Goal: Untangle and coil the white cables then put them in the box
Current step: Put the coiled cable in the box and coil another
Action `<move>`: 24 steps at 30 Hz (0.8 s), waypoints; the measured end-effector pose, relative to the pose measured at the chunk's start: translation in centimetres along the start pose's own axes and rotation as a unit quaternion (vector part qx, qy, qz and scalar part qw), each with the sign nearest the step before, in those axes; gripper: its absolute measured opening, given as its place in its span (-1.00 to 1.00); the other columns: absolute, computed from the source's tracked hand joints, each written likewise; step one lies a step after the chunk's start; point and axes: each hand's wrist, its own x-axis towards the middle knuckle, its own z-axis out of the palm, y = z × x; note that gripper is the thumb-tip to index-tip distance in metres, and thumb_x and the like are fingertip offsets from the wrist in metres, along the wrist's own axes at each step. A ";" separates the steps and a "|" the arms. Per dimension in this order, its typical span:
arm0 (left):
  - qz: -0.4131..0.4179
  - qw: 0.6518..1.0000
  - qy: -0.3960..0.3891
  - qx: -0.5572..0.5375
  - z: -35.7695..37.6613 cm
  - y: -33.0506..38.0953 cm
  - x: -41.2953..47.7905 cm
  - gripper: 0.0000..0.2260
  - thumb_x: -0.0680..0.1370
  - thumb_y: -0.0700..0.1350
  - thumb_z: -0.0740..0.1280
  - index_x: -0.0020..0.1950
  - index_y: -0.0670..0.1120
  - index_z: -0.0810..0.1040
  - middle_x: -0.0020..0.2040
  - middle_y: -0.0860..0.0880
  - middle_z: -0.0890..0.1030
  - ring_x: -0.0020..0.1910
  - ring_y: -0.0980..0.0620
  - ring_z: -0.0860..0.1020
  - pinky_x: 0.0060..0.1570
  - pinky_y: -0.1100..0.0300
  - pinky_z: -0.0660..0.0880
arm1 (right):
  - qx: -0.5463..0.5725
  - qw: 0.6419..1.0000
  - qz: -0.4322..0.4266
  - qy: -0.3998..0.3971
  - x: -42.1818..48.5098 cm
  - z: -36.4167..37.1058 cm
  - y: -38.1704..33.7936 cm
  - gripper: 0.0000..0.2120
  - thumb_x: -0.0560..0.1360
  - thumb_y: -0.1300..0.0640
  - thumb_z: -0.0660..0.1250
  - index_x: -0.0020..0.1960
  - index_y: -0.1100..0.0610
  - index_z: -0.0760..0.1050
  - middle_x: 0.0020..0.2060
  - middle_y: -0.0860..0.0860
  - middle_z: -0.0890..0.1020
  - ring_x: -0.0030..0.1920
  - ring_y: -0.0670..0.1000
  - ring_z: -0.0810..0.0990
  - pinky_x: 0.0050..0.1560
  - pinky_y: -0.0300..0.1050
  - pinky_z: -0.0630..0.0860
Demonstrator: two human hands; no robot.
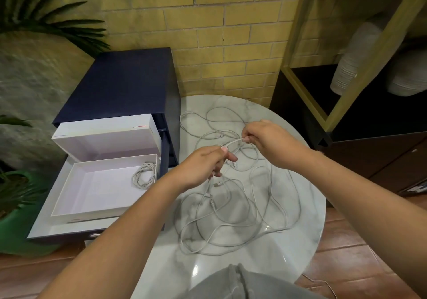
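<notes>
Tangle of white cables [231,217] sprawls over my tabletop [288,259], beside the open box [62,192]. My left hand [203,166] and right hand [265,141], slightly apart, each pinch one strand, taut between them. I judge them light, limp, snag-prone; best gripped near a plug end and fed through loops. Box holds one coiled cable [144,175] in its far right corner.

We see plant [46,23] and shelf [381,51] cut by the side edges; our left hand [198,168] covers some cables [233,142].
</notes>
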 end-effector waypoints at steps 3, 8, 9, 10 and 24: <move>-0.008 1.000 0.005 -0.021 0.1 0.3 0.3 -0.56 0.67 -0.05 0.05 -0.21 -0.23 0.57 -0.43 0.01 0.37 -0.31 0.16 0.48 0.10 0.01 0.50 | 0.057 0.998 0.020 -0.018 -0.2 0.2 -0.2 -0.84 0.62 0.20 0.15 -0.05 0.15 0.49 -0.27 -0.08 0.51 -0.28 -0.14 0.43 -0.23 -0.15 0.33; -0.005 0.982 0.040 -0.187 0.2 1.6 0.5 -0.65 0.69 -0.10 0.02 0.10 -0.19 0.58 -0.51 0.08 0.22 -0.48 0.14 0.28 -0.14 0.26 0.49 | 0.073 0.996 0.055 0.015 -0.3 0.5 -0.6 -0.85 0.64 0.07 0.10 0.00 0.10 0.40 -0.35 -0.09 0.52 -0.29 -0.06 0.52 -0.29 -0.05 0.41; 0.002 0.973 0.051 -0.224 0.0 1.8 0.5 -0.66 0.69 -0.11 0.02 0.11 -0.19 0.57 -0.51 0.08 0.22 -0.49 0.14 0.27 -0.14 0.26 0.49 | 0.085 0.994 0.065 0.030 -0.3 0.7 -0.4 -0.87 0.64 0.06 0.11 -0.01 0.08 0.38 -0.35 -0.01 0.55 -0.29 0.01 0.55 -0.28 0.00 0.44; 0.011 0.965 0.059 -0.257 -0.2 2.1 0.4 -0.67 0.68 -0.12 0.02 0.11 -0.18 0.56 -0.50 0.08 0.22 -0.49 0.14 0.27 -0.13 0.25 0.49 | 0.097 0.991 0.081 0.042 -0.4 0.9 -0.1 -0.87 0.64 0.06 0.12 -0.03 0.08 0.36 -0.34 0.02 0.56 -0.29 0.04 0.56 -0.28 0.02 0.46; 0.089 0.960 0.106 -0.245 1.0 2.6 1.3 -0.62 0.67 -0.21 0.08 0.50 -0.16 0.20 -0.14 0.11 0.68 -0.09 0.12 0.58 0.19 0.18 0.44 | 0.111 0.988 0.059 -0.086 -2.2 2.2 -4.3 -0.86 0.59 0.09 0.23 -0.05 0.10 0.54 -0.35 -0.09 0.60 -0.43 -0.18 0.49 -0.29 -0.21 0.46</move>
